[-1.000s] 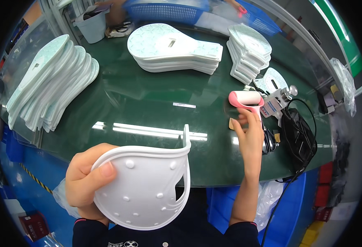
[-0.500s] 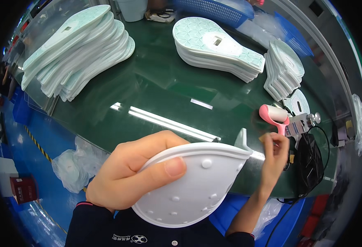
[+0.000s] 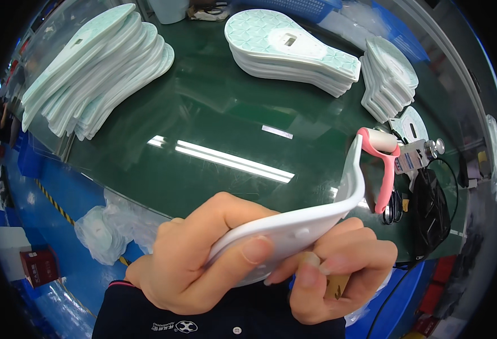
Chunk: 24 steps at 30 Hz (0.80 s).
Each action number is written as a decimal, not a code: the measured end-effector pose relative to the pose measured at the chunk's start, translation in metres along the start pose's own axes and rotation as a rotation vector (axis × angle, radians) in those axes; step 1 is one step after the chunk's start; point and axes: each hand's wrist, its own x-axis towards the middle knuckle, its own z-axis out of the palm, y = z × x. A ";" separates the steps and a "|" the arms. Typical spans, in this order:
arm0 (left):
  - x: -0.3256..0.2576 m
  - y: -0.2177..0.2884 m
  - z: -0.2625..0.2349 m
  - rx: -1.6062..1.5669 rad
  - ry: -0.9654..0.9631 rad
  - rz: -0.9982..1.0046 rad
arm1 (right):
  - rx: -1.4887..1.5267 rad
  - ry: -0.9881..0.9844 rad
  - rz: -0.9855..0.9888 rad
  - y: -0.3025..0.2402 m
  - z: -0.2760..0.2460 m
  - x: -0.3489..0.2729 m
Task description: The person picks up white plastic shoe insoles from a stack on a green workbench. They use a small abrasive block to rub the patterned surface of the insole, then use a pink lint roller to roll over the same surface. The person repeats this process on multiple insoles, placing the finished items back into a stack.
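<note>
My left hand [image 3: 203, 254] grips a white moulded plastic panel [image 3: 354, 183] by its rounded end, thumb on the near face and fingers behind. The panel is tilted nearly edge-on, and its narrow bent end points up to the right. Small round studs show on its near face. Close against the panel's lower right side is my right hand [image 3: 347, 260], fingers curled and pinching a small tan strip [image 3: 337, 285], perhaps tape or paper. The right fingertips partly cover the panel, so whether the strip touches it I cannot tell.
Stacks of similar pale green-patterned panels stand at the far left [image 3: 99, 70], far middle [image 3: 259, 37] and far right [image 3: 392, 73] of the green table [image 3: 214, 127]. A pink-handled roller [image 3: 386, 175], a clear bottle [image 3: 412, 157] and a black pouch [image 3: 430, 212] lie on the right.
My right hand has come from beside the roller down and left to the panel. The panel has been tipped from showing its studded face to nearly edge-on.
</note>
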 end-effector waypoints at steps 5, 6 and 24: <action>-0.001 0.004 0.002 0.009 -0.009 -0.010 | 0.008 0.044 -0.073 0.004 0.003 -0.001; -0.001 0.004 0.002 0.020 -0.015 -0.008 | -0.028 0.037 -0.071 0.004 0.002 -0.002; -0.005 0.005 0.004 -0.011 -0.011 -0.010 | 0.005 -0.004 -0.070 0.007 0.002 -0.001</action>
